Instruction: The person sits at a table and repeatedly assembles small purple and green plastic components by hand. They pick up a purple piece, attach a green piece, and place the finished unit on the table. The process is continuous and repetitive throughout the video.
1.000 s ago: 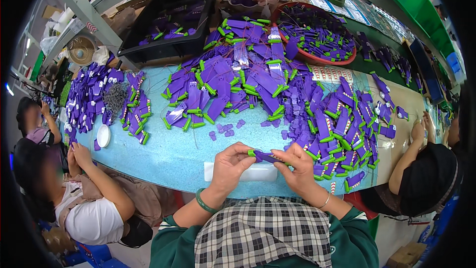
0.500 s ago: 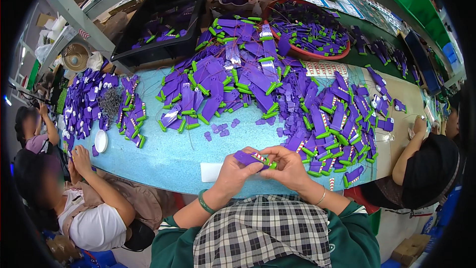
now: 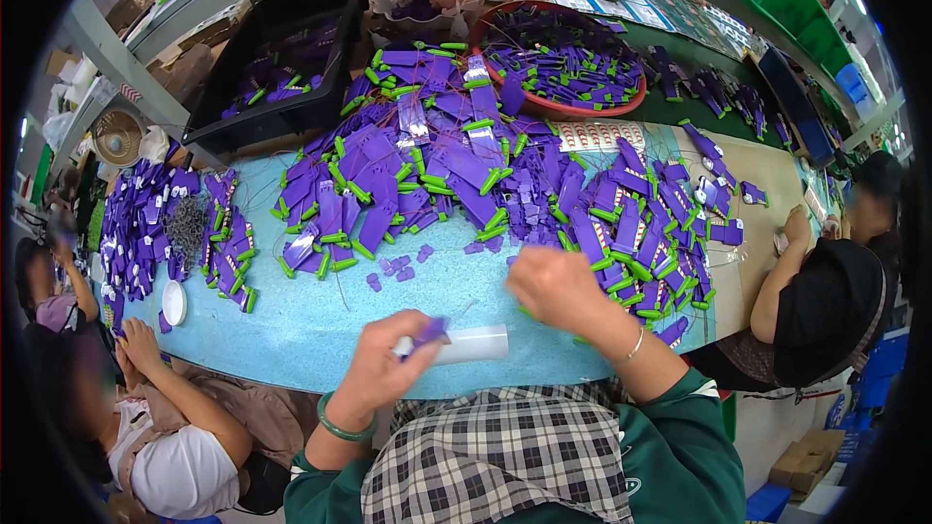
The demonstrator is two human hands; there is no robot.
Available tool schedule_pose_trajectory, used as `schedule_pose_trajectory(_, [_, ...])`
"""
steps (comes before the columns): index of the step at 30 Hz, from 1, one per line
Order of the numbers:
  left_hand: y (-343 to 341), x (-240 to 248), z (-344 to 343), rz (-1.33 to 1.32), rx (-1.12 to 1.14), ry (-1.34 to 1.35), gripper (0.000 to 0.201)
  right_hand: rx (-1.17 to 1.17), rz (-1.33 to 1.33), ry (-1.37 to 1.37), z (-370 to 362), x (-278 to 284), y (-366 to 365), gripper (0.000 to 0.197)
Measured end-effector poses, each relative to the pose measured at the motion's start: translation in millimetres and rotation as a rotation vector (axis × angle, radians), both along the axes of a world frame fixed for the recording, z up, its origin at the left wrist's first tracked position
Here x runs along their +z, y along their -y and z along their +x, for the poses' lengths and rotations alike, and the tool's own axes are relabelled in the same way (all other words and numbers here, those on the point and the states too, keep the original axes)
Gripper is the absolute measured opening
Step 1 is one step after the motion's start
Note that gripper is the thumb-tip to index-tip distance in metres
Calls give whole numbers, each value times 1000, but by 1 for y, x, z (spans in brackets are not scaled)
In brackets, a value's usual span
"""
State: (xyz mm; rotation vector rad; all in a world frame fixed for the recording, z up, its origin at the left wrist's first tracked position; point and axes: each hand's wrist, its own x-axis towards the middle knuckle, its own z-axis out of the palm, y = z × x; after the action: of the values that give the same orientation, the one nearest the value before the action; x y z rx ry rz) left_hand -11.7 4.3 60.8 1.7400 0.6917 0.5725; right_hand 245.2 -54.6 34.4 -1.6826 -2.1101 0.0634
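The black tray [image 3: 272,123] looks plastic (the apron [image 3: 495,456], matt cloth).

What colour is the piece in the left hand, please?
The piece is purple, slightly blurred, in the head view.

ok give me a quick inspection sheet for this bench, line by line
surface: pale blue tabletop, a white strip lying near its front edge
work pieces: purple pieces with green ends, in a central pile and a right pile
clutter: white dish at left; black tray and red bowl behind, both holding more purple pieces
left hand: holds a small purple piece, blurred
right hand: fingers curled beside the right pile; grip contents hidden
cables: thin strands trailing from the central pile, kind unclear
surroundings: co-workers at left and right
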Motion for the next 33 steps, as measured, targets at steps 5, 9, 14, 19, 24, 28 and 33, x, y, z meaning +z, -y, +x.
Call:
schedule_pose_trajectory(5, [-7,3,-6,-146,428,407,13,-118,-7,201,2,-9,-19,13])
schedule_pose_trajectory(9, [-8,-11,-4,-96,487,523,14,-135,-38,312,-5,-24,-24,6])
schedule_pose_trajectory(14, [-8,-30,1,-132,459,492,16,-156,-50,-11,9,-25,-23,8])
schedule_pose_trajectory(19, [-2,-42,21,-311,416,466,16,-223,-117,-375,15,-15,-15,10])
schedule_pose_trajectory(24, [-6,-48,26,-225,446,582,18,-107,-38,-122,-2,-13,-6,14])
schedule_pose_trajectory(28, [-7,-42,21,-146,494,569,19,-91,-176,7,-21,-17,-9,20])
schedule_pose_trajectory(33, [-5,-45,11,-163,501,553,17,-22,-242,-247,-15,-30,-14,20])
